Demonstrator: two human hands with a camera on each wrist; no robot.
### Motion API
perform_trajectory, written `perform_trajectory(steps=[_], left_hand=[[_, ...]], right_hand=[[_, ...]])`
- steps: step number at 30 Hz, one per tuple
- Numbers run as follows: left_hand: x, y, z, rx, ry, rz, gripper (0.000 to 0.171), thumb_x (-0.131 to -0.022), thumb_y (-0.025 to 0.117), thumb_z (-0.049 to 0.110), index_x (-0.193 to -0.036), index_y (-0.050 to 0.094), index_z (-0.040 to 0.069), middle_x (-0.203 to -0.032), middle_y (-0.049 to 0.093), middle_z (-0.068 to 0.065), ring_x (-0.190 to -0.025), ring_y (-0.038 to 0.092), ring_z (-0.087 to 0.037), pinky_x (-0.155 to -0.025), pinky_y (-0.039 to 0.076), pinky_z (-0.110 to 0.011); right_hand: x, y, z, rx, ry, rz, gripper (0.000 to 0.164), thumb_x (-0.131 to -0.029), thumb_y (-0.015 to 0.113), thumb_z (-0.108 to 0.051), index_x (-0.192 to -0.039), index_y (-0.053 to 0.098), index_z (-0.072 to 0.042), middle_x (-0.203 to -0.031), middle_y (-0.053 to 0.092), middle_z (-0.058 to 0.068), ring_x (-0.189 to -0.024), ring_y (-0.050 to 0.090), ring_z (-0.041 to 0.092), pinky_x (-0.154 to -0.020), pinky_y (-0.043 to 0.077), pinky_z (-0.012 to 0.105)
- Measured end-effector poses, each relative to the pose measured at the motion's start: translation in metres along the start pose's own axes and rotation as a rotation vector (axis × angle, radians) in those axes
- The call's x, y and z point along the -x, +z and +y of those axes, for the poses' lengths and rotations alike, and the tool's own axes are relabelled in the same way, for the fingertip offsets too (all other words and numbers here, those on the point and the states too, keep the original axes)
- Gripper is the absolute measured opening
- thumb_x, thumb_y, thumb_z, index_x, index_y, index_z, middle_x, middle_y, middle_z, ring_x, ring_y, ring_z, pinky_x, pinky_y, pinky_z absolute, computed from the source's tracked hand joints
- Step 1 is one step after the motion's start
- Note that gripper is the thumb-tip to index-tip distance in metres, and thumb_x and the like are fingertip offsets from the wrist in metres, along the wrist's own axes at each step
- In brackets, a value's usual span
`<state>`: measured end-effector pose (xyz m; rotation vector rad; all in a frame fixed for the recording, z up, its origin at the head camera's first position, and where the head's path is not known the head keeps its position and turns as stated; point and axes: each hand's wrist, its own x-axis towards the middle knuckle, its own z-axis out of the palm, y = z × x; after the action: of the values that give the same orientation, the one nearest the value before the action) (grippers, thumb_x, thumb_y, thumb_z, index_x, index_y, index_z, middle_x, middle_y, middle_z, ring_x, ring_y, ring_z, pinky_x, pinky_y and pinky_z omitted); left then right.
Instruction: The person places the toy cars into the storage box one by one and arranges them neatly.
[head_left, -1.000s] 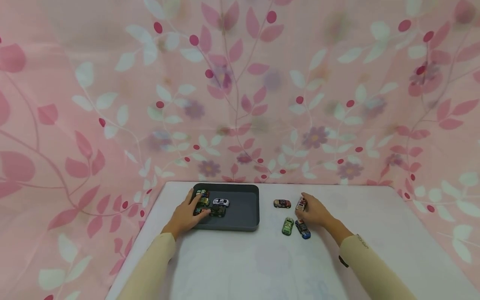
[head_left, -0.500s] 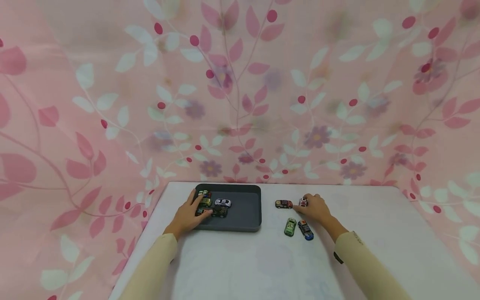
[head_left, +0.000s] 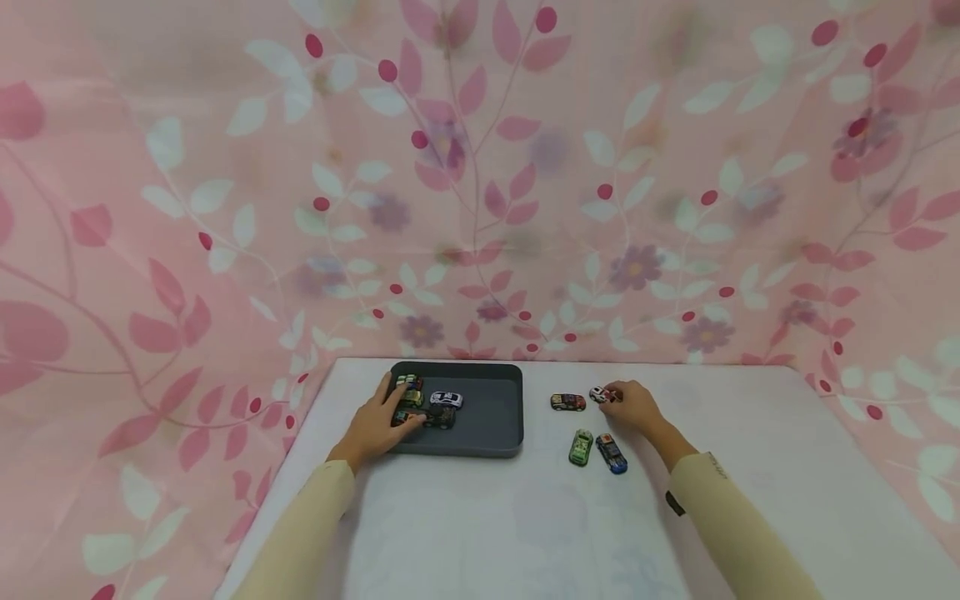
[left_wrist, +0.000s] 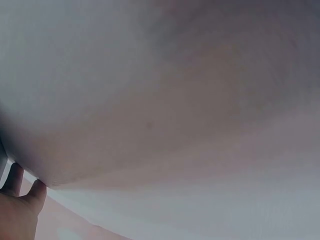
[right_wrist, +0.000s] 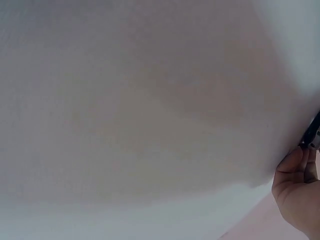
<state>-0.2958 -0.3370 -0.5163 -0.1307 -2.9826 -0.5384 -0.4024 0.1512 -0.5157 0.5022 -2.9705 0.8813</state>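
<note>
In the head view my right hand (head_left: 633,408) pinches a white and red toy car (head_left: 600,394) low at the table's surface. The right wrist view shows the curled fingers (right_wrist: 295,162) at its edge, against a dark part of a car. My left hand (head_left: 372,427) lies over the left side of a dark grey tray (head_left: 491,423), fingers spread and thumb by a black toy car (head_left: 441,417). Inside the tray also sit a white car (head_left: 446,400), a yellow-green car (head_left: 412,398) and others, partly covered by that hand.
On the white table (head_left: 480,517), right of the tray, are a red and black car (head_left: 567,402), a green car (head_left: 581,447) and a blue car (head_left: 611,453). Behind the table hangs a pink flowered cloth (head_left: 480,208).
The white and red car has turned in my right hand from pointing away to lying nearly crosswise, a little closer to the red and black car. My left hand stays at the tray.
</note>
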Motion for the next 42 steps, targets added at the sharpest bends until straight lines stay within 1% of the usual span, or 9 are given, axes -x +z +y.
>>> perform_trajectory(steps=[5, 7, 11, 14, 18, 22, 28, 36, 42], left_hand=[[0.0, -0.001, -0.002, 0.007, -0.004, 0.008, 0.089, -0.088, 0.054, 0.07, -0.157, 0.031, 0.018, -0.166, 0.007, -0.018, -0.135, 0.041, -0.052, -0.107, 0.034, -0.066], [0.001, 0.0, -0.003, 0.012, 0.002, 0.019, 0.089, -0.089, 0.054, 0.069, -0.156, 0.032, 0.016, -0.166, 0.009, -0.019, -0.135, 0.041, -0.053, -0.106, 0.035, -0.067], [0.003, 0.0, -0.004, 0.021, 0.007, 0.02, 0.09, -0.088, 0.054, 0.069, -0.156, 0.032, 0.014, -0.165, 0.01, -0.019, -0.134, 0.043, -0.052, -0.106, 0.036, -0.066], [0.002, 0.001, -0.004, 0.02, 0.002, 0.021, 0.092, -0.088, 0.054, 0.072, -0.156, 0.031, 0.015, -0.166, 0.009, -0.018, -0.134, 0.043, -0.051, -0.107, 0.036, -0.065], [0.001, 0.004, -0.005, 0.01, 0.005, 0.018, 0.092, -0.087, 0.051, 0.074, -0.157, 0.03, 0.017, -0.166, 0.008, -0.017, -0.135, 0.043, -0.05, -0.107, 0.036, -0.064], [0.001, 0.005, -0.007, 0.001, 0.002, 0.007, 0.092, -0.088, 0.05, 0.074, -0.157, 0.03, 0.017, -0.166, 0.008, -0.017, -0.134, 0.044, -0.05, -0.106, 0.037, -0.064], [0.001, -0.001, -0.005, 0.0, 0.0, 0.008, 0.092, -0.088, 0.051, 0.074, -0.157, 0.029, 0.019, -0.166, 0.007, -0.017, -0.135, 0.042, -0.05, -0.107, 0.036, -0.064], [-0.006, -0.002, -0.004, -0.031, 0.019, 0.014, 0.092, -0.087, 0.051, 0.075, -0.157, 0.031, 0.019, -0.166, 0.01, -0.018, -0.133, 0.045, -0.049, -0.107, 0.037, -0.063], [-0.002, 0.004, -0.003, -0.001, -0.001, 0.009, 0.093, -0.087, 0.052, 0.073, -0.157, 0.029, 0.017, -0.166, 0.01, -0.017, -0.134, 0.044, -0.049, -0.108, 0.036, -0.063]], right_hand=[[-0.012, -0.002, -0.001, -0.028, -0.023, -0.014, 0.043, -0.088, 0.069, -0.015, -0.126, 0.064, 0.006, -0.087, 0.063, 0.014, -0.078, 0.049, 0.023, -0.071, 0.041, 0.036], [-0.017, -0.003, -0.002, -0.037, -0.035, -0.015, 0.043, -0.089, 0.069, -0.015, -0.127, 0.064, 0.005, -0.088, 0.065, 0.014, -0.076, 0.048, 0.023, -0.07, 0.039, 0.035], [-0.021, -0.004, -0.01, -0.048, -0.038, -0.011, 0.042, -0.09, 0.07, -0.017, -0.127, 0.065, 0.003, -0.106, 0.071, 0.021, -0.092, 0.062, 0.034, -0.08, 0.051, 0.044], [-0.022, -0.005, -0.017, -0.052, -0.038, -0.001, 0.041, -0.091, 0.07, -0.018, -0.126, 0.066, 0.002, -0.113, 0.07, 0.022, -0.102, 0.063, 0.035, -0.087, 0.051, 0.049], [-0.025, -0.002, -0.026, -0.05, -0.045, 0.021, 0.04, -0.091, 0.07, -0.019, -0.124, 0.067, 0.001, -0.104, 0.071, 0.018, -0.087, 0.056, 0.026, -0.076, 0.048, 0.039], [-0.029, 0.0, -0.036, -0.043, -0.065, 0.031, 0.039, -0.09, 0.072, -0.019, -0.123, 0.068, 0.001, -0.103, 0.068, 0.018, -0.087, 0.054, 0.027, -0.075, 0.047, 0.038], [-0.035, 0.001, -0.057, -0.067, -0.049, 0.05, 0.043, -0.09, 0.073, -0.02, -0.129, 0.066, -0.003, -0.099, 0.06, 0.016, -0.088, 0.049, 0.026, -0.071, 0.043, 0.035], [-0.045, 0.007, -0.084, -0.09, -0.149, 0.133, 0.038, -0.088, 0.074, -0.016, -0.123, 0.069, -0.001, -0.101, 0.061, 0.018, -0.084, 0.055, 0.025, -0.071, 0.047, 0.036], [-0.049, 0.021, -0.103, -0.113, -0.177, 0.077, 0.04, -0.088, 0.074, -0.015, -0.126, 0.068, -0.002, -0.098, 0.059, 0.015, -0.082, 0.053, 0.023, -0.071, 0.046, 0.034]])
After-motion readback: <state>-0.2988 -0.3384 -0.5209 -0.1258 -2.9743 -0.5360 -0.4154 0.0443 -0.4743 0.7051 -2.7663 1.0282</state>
